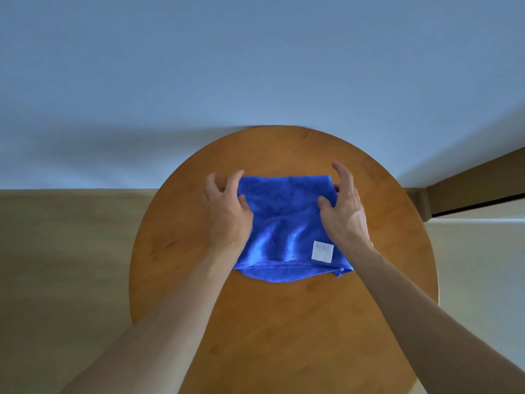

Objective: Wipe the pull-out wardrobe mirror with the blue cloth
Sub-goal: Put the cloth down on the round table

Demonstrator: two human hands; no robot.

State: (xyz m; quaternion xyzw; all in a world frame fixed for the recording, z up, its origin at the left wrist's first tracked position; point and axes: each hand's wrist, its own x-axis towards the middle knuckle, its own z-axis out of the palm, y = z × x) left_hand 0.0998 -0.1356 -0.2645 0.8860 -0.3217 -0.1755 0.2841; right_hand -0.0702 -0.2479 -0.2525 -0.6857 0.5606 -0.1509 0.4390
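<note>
A person's left hand point(227, 207) and right hand point(342, 207) are pinching a folded blue cloth's point(284, 223) far corners between curled fingers and thumbs over a round wooden table point(176, 237).

Blue cloth point(284, 223): plush, fuzzy-napped fabric, soft sheen along the folds, stitched hem at the near edge. White label point(322, 251) sewn or stuck on: matt, printed, paper or thin fabric. Round counter point(284, 322): smooth wood, satin finish, faint grain. Wall point(255, 66): smooth, matt paint. Floor point(56, 265): pale, matt.
</note>
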